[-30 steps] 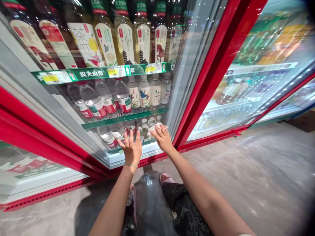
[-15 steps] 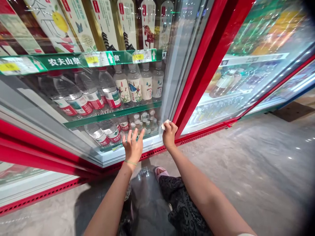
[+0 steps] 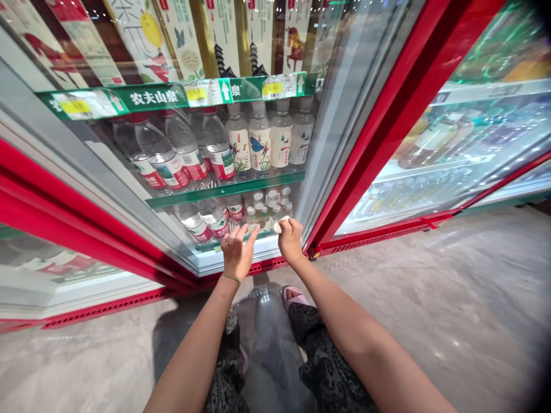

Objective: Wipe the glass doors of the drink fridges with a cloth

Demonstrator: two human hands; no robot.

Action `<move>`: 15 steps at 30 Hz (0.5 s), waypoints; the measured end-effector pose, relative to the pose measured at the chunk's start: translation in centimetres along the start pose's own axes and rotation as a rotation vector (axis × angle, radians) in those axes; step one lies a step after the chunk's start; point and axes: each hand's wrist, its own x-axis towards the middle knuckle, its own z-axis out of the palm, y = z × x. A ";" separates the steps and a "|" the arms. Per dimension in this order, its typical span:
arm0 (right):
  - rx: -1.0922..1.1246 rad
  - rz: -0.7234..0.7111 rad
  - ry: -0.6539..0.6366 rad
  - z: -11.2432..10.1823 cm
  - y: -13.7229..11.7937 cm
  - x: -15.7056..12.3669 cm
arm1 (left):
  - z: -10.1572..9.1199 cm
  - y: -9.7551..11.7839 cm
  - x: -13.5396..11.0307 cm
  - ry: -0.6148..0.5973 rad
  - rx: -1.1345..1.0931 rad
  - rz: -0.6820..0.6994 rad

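Observation:
My right hand (image 3: 290, 240) is closed on a small wad of white tissue (image 3: 281, 223), held at the lower part of the glass door (image 3: 275, 246). To its left, my left hand (image 3: 238, 252) has its fingers apart and holds nothing; they are close to the glass, though I cannot tell whether they touch it. Behind the glass stand several water bottles with red labels (image 3: 176, 172), bottles with pale illustrated labels (image 3: 260, 149), and small bottles with white caps (image 3: 258, 201) low down.
A red door frame (image 3: 365, 126) runs along the right of the glass, with another lit cooler (image 3: 413, 166) beyond it. At the left is a second red frame (image 3: 86, 212). My pink slipper (image 3: 297, 295) rests on the shiny grey floor (image 3: 400, 298).
The view has swung left, so the cooler sits further right. My right hand with the tissue has moved left over the glass, away from the red frame and nearer my left hand.

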 end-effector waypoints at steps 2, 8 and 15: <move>0.026 -0.087 -0.071 0.7 -1.2 -0.7 | -0.5 -1.3 -0.6 -0.005 -0.026 -0.026; 0.062 -0.368 -0.258 3.4 -7.4 -1.5 | -2.8 -6.6 -3.4 0.022 0.043 -0.031; 0.132 -0.651 -0.344 6.5 -16.7 -1.8 | -6.9 -12.8 -6.0 0.126 0.150 -0.137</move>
